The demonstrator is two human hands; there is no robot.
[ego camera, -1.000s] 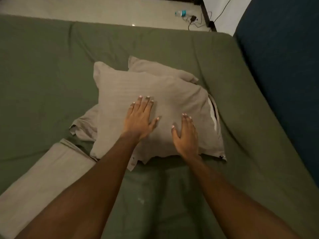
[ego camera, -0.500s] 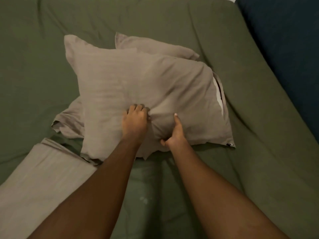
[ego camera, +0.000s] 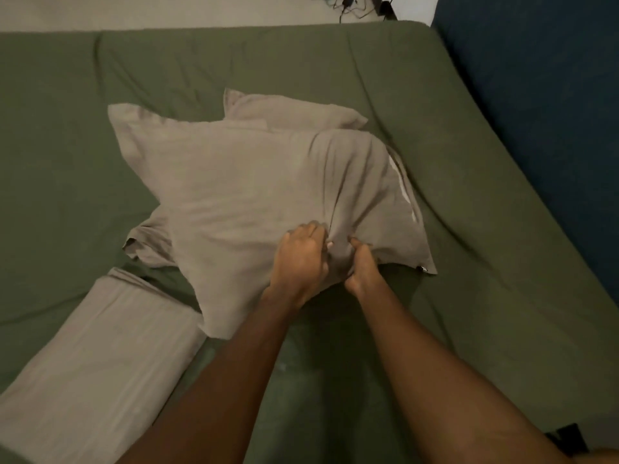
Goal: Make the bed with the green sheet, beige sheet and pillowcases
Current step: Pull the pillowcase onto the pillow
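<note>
A green sheet (ego camera: 100, 182) covers the mattress. In the middle lies a pillow in a beige pillowcase (ego camera: 241, 192), its white inner edge showing at the right end. A second beige pillow (ego camera: 294, 112) peeks out behind it. My left hand (ego camera: 301, 259) and my right hand (ego camera: 360, 266) both grip a bunched fold of the front pillow's case near its near edge, fingers curled into the cloth. A folded beige sheet (ego camera: 90, 356) lies at the lower left. A loose beige cloth (ego camera: 147, 239) sticks out from under the pillow's left side.
A dark blue headboard or wall panel (ego camera: 536, 112) runs along the bed's right side. Beyond the far edge of the bed the pale floor (ego camera: 167, 11) holds cables and a plug (ego camera: 351, 3). Broad stretches of green sheet lie to the left and right of the pillows.
My hands went from lying flat on the pillow to gripping its case; they have drawn closer together, bunching the cloth between them. The view has shifted a little.
</note>
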